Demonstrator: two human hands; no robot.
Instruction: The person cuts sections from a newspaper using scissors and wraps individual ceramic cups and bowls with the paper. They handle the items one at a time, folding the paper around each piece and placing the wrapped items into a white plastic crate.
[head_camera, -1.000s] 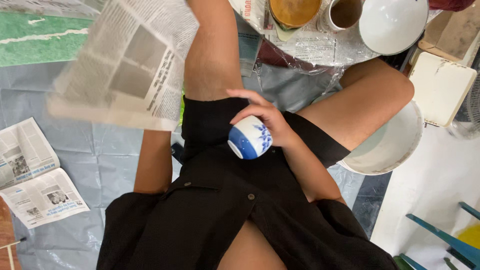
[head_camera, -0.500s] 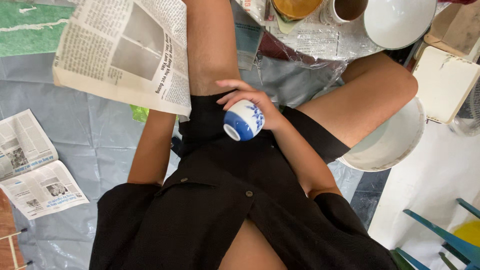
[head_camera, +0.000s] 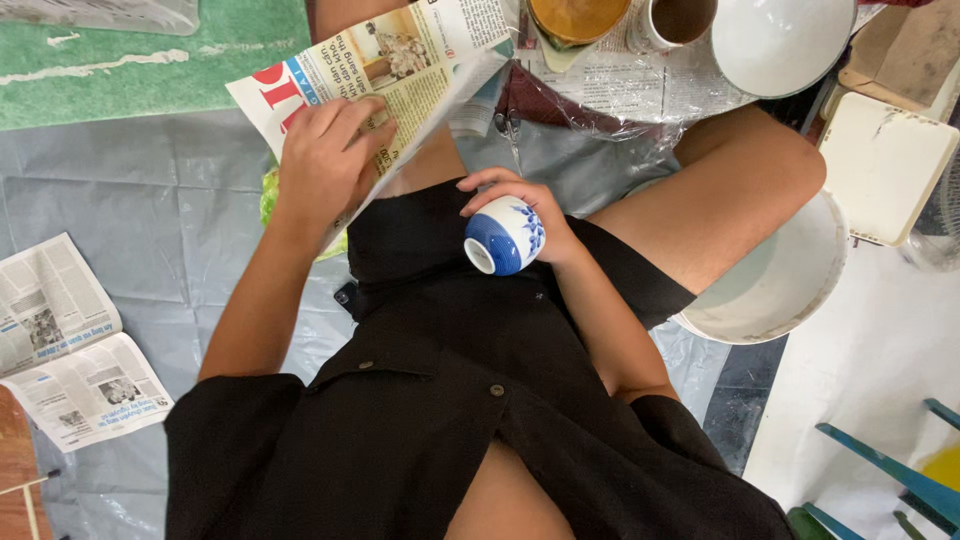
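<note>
Across the left half of the frame a grey plastic sheet (head_camera: 150, 230) covers the floor, with loose newspaper pages (head_camera: 65, 345) lying at its lower left edge. Right of centre, a large white basin (head_camera: 790, 280) sits partly under the person's bent leg, and along the top edge stand a white bowl (head_camera: 780, 40), a mug (head_camera: 670, 22) and an ochre-lined bowl (head_camera: 575, 18) on crinkled wrapping.

Toward the upper middle, the left hand (head_camera: 325, 165) lies flat on a folded newspaper sheet (head_camera: 390, 70), fingers spread and thumb tucked under its edge, so it is closed on the paper. That sheet looks light, limp and easy to tear; it is best held by the fold or a doubled edge.

At the centre, over the black shorts, the right hand (head_camera: 530, 215) wraps around a small blue-and-white cup (head_camera: 503, 236), tipped on its side with the mouth toward the lower left. Glazed ceramic like this is probably smooth, slippery and brittle, light for its size; a grip round the body, as here, seems safer than pinching the rim.
</note>
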